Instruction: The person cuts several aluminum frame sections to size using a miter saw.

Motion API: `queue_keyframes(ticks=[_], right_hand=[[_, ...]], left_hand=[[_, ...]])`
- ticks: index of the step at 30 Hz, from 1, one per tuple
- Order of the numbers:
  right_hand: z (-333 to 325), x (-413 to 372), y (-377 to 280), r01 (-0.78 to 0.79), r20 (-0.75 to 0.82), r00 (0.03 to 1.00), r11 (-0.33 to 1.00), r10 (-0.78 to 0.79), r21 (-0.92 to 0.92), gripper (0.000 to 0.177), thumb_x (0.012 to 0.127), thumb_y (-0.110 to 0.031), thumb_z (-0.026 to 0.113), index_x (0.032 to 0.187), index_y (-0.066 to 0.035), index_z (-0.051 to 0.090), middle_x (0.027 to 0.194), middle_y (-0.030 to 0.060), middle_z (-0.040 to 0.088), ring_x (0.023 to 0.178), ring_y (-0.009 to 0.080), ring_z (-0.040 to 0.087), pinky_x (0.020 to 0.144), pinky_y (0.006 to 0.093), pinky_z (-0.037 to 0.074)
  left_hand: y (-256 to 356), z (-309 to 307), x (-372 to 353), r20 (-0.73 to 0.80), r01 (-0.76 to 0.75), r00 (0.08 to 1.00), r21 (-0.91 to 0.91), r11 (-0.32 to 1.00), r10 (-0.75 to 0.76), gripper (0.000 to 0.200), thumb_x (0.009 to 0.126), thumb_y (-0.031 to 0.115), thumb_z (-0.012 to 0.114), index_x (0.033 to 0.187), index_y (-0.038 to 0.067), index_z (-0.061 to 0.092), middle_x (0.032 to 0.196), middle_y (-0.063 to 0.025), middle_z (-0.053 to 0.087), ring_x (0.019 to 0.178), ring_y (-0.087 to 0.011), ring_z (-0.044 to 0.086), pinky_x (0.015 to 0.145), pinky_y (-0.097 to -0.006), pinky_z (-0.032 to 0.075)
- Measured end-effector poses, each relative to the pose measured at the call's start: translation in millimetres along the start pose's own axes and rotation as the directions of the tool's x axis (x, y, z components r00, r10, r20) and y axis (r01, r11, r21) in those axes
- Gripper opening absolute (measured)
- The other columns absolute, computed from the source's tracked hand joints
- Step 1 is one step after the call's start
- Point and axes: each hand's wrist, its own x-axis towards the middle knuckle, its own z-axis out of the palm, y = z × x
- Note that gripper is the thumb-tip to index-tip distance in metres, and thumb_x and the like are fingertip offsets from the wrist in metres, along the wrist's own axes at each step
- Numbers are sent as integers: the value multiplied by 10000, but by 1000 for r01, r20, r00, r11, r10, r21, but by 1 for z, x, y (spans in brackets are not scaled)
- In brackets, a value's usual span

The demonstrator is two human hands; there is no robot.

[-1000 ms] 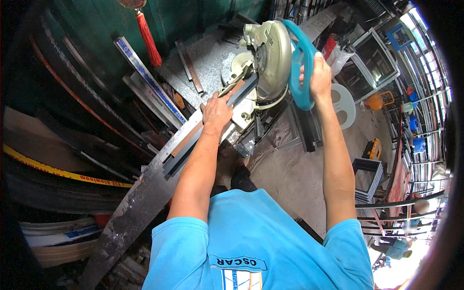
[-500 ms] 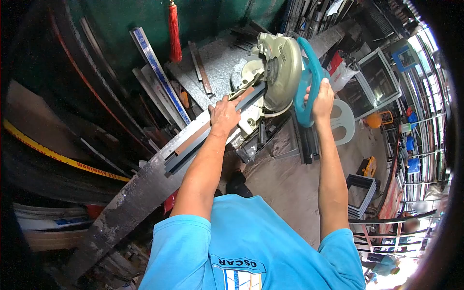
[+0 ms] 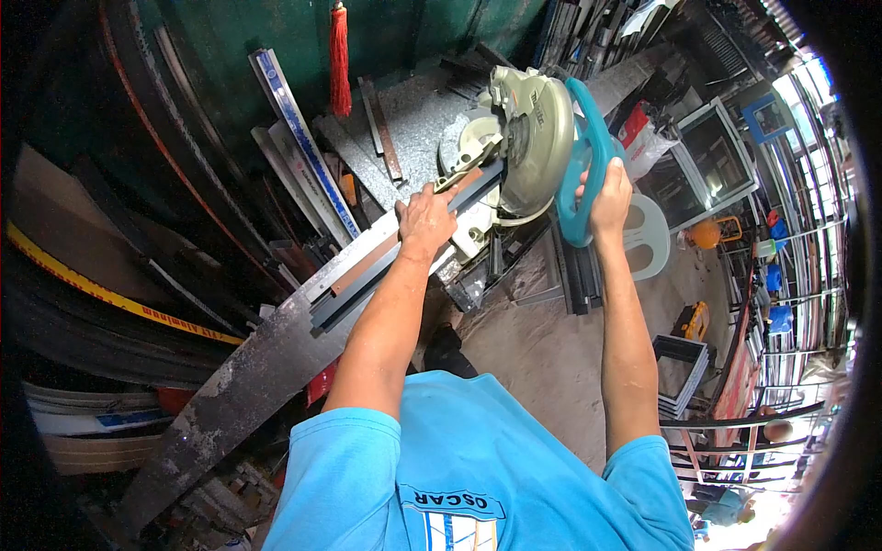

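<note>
My right hand [image 3: 609, 204] is wrapped around the teal handle [image 3: 576, 225] of a miter saw. The saw's olive-beige blade guard [image 3: 535, 147] sits low over a dark grey metal profile [image 3: 342, 309], and the blade itself is hidden. With fingers bent over the profile and a brown strip [image 3: 367, 268] along it, my left hand [image 3: 427, 220] holds the work against the fence, left of the guard. The profile's far left end rests on a long grey metal beam [image 3: 248, 367].
Metal lengths [image 3: 308, 138] lean behind the bench, and a red tassel [image 3: 340, 64] hangs above. To the right are a pale plastic stool [image 3: 650, 241], a glazed window frame [image 3: 721, 156], stacked frames [image 3: 680, 372] and an orange container [image 3: 706, 234]. A person appears at the lower right edge.
The view has shifted slightly. Both hands keep their places on the saw handle and the profile, and the guard looks much the same height.
</note>
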Motion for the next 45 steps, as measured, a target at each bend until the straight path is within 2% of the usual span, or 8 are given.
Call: queue_keyframes(ticks=[14, 17, 22, 29, 31, 35, 38, 45], right_hand=[[2, -4, 7, -16, -6, 1000, 1000, 16, 26, 594, 1090, -480, 301, 946, 10, 604, 738, 95, 647, 572, 183, 639, 549, 331, 509], [1, -5, 7, -1, -3, 1000, 1000, 1, 22, 588, 1089, -480, 306, 951, 8, 604, 739, 94, 647, 574, 182, 640, 555, 331, 511], [2, -4, 13, -6, -4, 1000, 999, 6, 45, 585, 1090, -479, 305, 954, 6, 603, 740, 94, 649, 572, 182, 640, 554, 329, 511], [3, -9, 14, 19, -16, 1000, 999, -18, 29, 568, 1092, -473, 317, 954, 0, 598, 733, 90, 644, 570, 180, 636, 546, 328, 506], [5, -12, 20, 3, -22, 1000, 998, -2, 67, 560, 1091, -472, 325, 946, -2, 593, 728, 88, 640, 572, 180, 637, 545, 326, 504], [13, -26, 36, 23, -50, 999, 995, -18, 101, 543, 1087, -474, 341, 931, -8, 575, 722, 84, 630, 571, 178, 630, 547, 321, 499], [18, -29, 45, 28, -68, 997, 994, -21, 101, 609, 1083, -504, 304, 880, -19, 612, 706, 73, 622, 569, 169, 616, 520, 324, 494], [-6, 27, -29, -138, 47, 990, 989, 135, 61, 537, 1075, -476, 335, 1024, -17, 608, 728, 92, 632, 526, 176, 607, 466, 346, 492]], left_hand=[[2, -3, 0, -7, -6, 1000, 21, 1000, 6, 485, 901, 279, 692, 1377, 346, 627, 1310, -99, 578, 1202, -320, 602, 1074, -647, 352], [5, -11, -1, 64, 19, 998, 13, 1000, -20, 512, 907, 282, 707, 1406, 342, 612, 1438, -150, 535, 1242, -350, 581, 1079, -614, 367], [1, -3, 0, 9, -3, 1000, 19, 1000, 3, 476, 897, 280, 696, 1364, 351, 637, 1309, -95, 572, 1199, -317, 600, 1078, -633, 347], [2, -3, 1, 16, 9, 1000, 17, 1000, -10, 471, 894, 285, 701, 1356, 351, 643, 1314, -97, 569, 1205, -316, 596, 1067, -623, 353], [4, -9, 0, 51, 15, 999, 10, 1000, -16, 510, 900, 277, 711, 1398, 333, 622, 1437, -146, 538, 1236, -351, 584, 1065, -605, 378], [3, -7, 0, 51, 3, 999, 2, 1000, -3, 519, 893, 278, 716, 1400, 329, 621, 1441, -148, 535, 1241, -357, 579, 1068, -605, 377], [1, -3, -1, -4, -2, 1000, -8, 1000, 2, 491, 886, 268, 709, 1368, 334, 638, 1305, -118, 580, 1209, -337, 598, 1052, -645, 367], [6, -8, 0, 73, 26, 997, 34, 999, -28, 524, 932, 300, 685, 1442, 335, 568, 1456, -121, 518, 1277, -345, 564, 1108, -642, 347]])
